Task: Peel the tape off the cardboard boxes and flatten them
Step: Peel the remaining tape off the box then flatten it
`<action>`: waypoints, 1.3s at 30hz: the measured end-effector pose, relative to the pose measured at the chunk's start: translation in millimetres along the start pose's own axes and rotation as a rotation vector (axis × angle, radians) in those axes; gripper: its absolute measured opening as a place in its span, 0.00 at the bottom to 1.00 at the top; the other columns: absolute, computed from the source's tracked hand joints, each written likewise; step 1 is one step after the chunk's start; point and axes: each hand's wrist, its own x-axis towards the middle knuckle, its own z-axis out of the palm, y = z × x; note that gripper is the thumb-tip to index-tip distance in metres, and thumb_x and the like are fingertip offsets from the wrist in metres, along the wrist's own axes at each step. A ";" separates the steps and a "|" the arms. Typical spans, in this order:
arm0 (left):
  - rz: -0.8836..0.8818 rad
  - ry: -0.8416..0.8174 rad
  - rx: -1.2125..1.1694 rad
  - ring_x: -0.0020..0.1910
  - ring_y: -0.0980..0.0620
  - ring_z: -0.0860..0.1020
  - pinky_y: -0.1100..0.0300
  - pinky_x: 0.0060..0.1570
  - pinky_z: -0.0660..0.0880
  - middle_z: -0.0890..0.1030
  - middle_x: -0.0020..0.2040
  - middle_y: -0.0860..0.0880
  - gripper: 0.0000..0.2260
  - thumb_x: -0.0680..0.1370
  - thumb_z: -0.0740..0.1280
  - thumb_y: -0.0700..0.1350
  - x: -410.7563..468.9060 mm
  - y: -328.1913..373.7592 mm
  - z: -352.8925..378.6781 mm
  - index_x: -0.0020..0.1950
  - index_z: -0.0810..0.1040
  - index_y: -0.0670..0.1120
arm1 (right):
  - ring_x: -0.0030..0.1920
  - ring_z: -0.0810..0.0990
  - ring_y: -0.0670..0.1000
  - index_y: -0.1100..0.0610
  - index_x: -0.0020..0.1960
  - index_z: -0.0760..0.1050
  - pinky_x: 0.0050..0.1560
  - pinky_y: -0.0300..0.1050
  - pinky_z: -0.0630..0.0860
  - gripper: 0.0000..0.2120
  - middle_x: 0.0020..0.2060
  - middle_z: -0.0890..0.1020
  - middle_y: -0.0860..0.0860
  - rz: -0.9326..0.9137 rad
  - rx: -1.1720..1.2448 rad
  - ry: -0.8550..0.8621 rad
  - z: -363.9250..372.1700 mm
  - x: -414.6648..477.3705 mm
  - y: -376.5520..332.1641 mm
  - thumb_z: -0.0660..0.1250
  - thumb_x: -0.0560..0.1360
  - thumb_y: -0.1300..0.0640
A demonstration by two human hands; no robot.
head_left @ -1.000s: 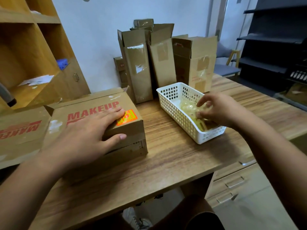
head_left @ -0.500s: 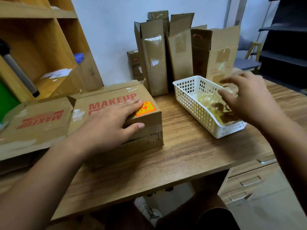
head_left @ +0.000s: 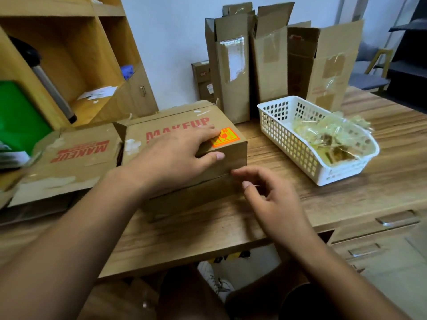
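A brown cardboard box (head_left: 184,144) lies on the left half of a wooden desk (head_left: 208,227), close to the front edge. Its long axis runs left to right, with the right end angled slightly away. The red word MAKEUP on its top reads upright to the viewer. An orange sticker (head_left: 225,137) sits at the top's near right corner. One flap (head_left: 76,155) is folded out flat to the left, and its red print is upside down.

The left hand (head_left: 171,158) rests flat on the box top with its fingers spread and its thumb over the front edge. The right hand (head_left: 272,199) is at the box's front right corner and holds nothing. Its fingers are loosely curled and the forefinger reaches towards the seam on the front face. I cannot tell whether it touches.

To the right, apart from the box, one white slotted basket (head_left: 291,144) holds a heap of crumpled clear tape (head_left: 323,132). Behind it, three tall boxes (head_left: 233,72) stand upright against the wall with their top flaps open and patches of tape on their fronts. Smaller boxes are partly hidden behind them.

A wooden shelf unit (head_left: 69,42) stands at the left. Drawers (head_left: 381,227) sit under the desk at the right.
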 end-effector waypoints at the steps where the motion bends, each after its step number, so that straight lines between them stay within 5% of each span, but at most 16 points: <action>1: 0.016 -0.037 0.010 0.78 0.55 0.61 0.51 0.72 0.65 0.60 0.79 0.64 0.28 0.80 0.58 0.66 1.9 -2.9 -3.9 0.79 0.59 0.64 | 0.53 0.82 0.39 0.47 0.58 0.81 0.50 0.31 0.75 0.15 0.51 0.84 0.39 0.006 0.018 0.002 1.8 -1.6 1.0 0.65 0.80 0.65; 5: 0.037 -0.099 0.001 0.77 0.60 0.59 0.54 0.65 0.65 0.58 0.76 0.72 0.26 0.78 0.56 0.70 4.2 -12.6 -14.6 0.76 0.59 0.71 | 0.58 0.81 0.38 0.48 0.61 0.81 0.56 0.30 0.74 0.17 0.54 0.85 0.40 0.027 0.083 0.006 6.8 -7.2 2.9 0.63 0.80 0.65; 10: 0.047 -0.045 -0.143 0.77 0.60 0.60 0.47 0.74 0.63 0.62 0.74 0.72 0.27 0.76 0.58 0.72 3.5 -19.1 -4.5 0.75 0.64 0.71 | 0.59 0.82 0.44 0.51 0.61 0.81 0.59 0.41 0.78 0.18 0.54 0.85 0.44 0.100 0.256 0.019 15.6 -10.2 5.8 0.62 0.80 0.69; 16: 0.039 -0.020 -0.208 0.77 0.62 0.60 0.45 0.75 0.61 0.64 0.74 0.71 0.29 0.73 0.60 0.73 4.5 -22.8 -0.6 0.74 0.67 0.69 | 0.57 0.84 0.49 0.58 0.57 0.80 0.57 0.40 0.79 0.15 0.53 0.86 0.53 0.250 0.581 0.070 16.6 -5.8 6.3 0.60 0.80 0.72; 26: 0.043 -0.013 -0.216 0.77 0.62 0.61 0.53 0.75 0.61 0.64 0.75 0.71 0.26 0.77 0.63 0.67 1.8 -21.8 1.2 0.75 0.67 0.68 | 0.54 0.86 0.49 0.57 0.52 0.82 0.54 0.46 0.81 0.10 0.49 0.87 0.52 0.397 0.560 0.133 23.7 -10.6 1.4 0.64 0.81 0.67; 33: 0.041 -0.004 -0.234 0.76 0.62 0.61 0.52 0.75 0.62 0.64 0.75 0.71 0.26 0.76 0.62 0.68 0.4 -21.5 1.7 0.75 0.67 0.68 | 0.51 0.86 0.50 0.59 0.51 0.80 0.51 0.41 0.83 0.07 0.47 0.87 0.55 0.449 0.610 0.135 28.5 -6.6 -2.3 0.66 0.79 0.69; 39: 0.043 0.000 -0.229 0.77 0.61 0.61 0.49 0.75 0.62 0.64 0.75 0.71 0.26 0.77 0.62 0.68 0.7 -21.3 1.1 0.75 0.67 0.68 | 0.45 0.86 0.54 0.55 0.50 0.79 0.54 0.58 0.82 0.06 0.43 0.86 0.54 0.444 0.377 0.146 31.0 -2.4 4.9 0.74 0.75 0.61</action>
